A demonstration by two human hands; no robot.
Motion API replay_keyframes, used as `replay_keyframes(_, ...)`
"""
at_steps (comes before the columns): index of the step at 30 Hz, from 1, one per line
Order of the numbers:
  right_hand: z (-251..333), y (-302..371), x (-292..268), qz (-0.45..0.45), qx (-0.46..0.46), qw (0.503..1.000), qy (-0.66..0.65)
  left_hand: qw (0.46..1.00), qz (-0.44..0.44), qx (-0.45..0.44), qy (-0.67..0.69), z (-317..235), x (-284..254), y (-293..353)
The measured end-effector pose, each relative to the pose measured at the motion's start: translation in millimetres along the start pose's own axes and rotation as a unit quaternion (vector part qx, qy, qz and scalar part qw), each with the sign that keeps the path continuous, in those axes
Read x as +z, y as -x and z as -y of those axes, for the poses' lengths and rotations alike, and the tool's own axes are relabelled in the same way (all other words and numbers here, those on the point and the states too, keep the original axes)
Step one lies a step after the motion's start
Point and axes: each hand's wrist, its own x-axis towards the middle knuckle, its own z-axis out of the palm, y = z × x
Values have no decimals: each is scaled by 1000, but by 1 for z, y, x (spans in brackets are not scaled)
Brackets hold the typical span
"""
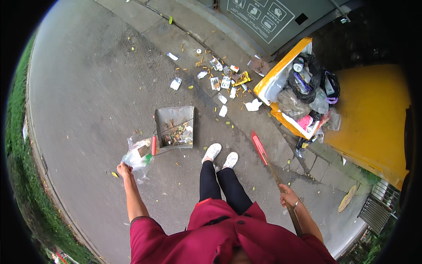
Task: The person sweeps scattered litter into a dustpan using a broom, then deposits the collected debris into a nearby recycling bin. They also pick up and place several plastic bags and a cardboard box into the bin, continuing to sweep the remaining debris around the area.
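Observation:
My left hand [125,168] is closed on a crumpled clear plastic bag [140,159], held out to the left. Next to the bag stands a metal dustpan [163,115] with a red grip [154,145] at its side; dry leaves and bits of litter [179,133] lie in it. Whether the left hand also touches the dustpan cannot be made out. On the right, my right hand [289,196] is wrapped round a long brown stick [273,172]. A narrow red head [259,147] sits at the stick's far end; its exact kind is unclear.
Cigarette butts, torn papers and flattened packs [225,82] are scattered on the pavement ahead. An overfull yellow bin [365,119] lies to the right, with bagged rubbish and a yellow-edged white box [283,66] at its mouth. Behind stands a grey-green cabinet [263,20]. Grass [26,176] borders the left.

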Motion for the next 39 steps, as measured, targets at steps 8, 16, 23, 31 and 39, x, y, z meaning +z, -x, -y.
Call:
replay_keyframes(8,41,65,31,40,-124,991,-8,998,-30,47,36,-136,-37,-5)
replay_keyframes(16,172,52,82,88,-263,951,137,994,17,-33,102,-204,-30,-45)
replay_keyframes(23,254,42,134,127,-339,929,81,988,106,-23,108,-268,7,-37)
replay_keyframes(31,414,19,159,150,-366,909,129,977,134,123,113,-385,83,-12)
replay_keyframes(39,549,1,180,134,-394,899,135,975,124,158,99,-454,143,-13)
